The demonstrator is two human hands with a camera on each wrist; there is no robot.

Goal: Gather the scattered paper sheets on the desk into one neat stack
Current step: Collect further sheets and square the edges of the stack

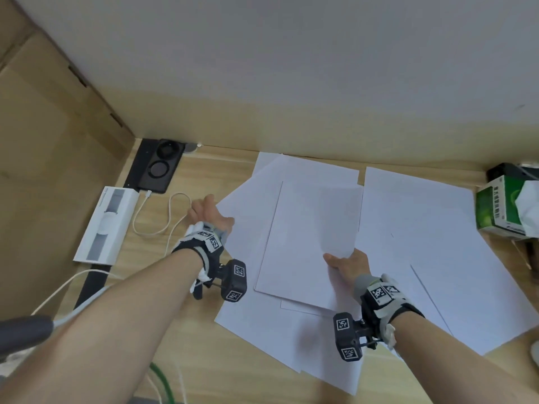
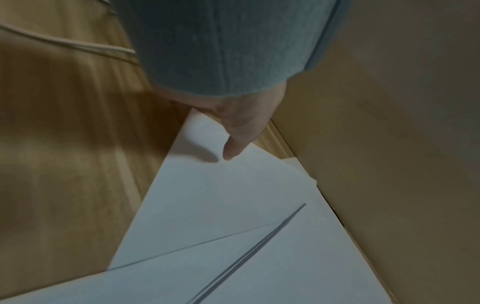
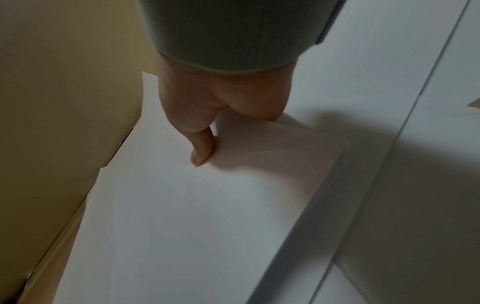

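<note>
Several white paper sheets lie scattered and overlapping on the wooden desk. My right hand pinches one sheet at its near edge, thumb on top and fingers hidden beneath; that sheet is lifted above the pile and blurred. My left hand is at the left corner of another sheet. Its thumb lies over that corner, with the other fingers out of sight under the paper.
A long white box, a black charging tray and a looped white cable sit left of the papers. A green tissue box stands at the right edge. Cardboard panels wall the left side.
</note>
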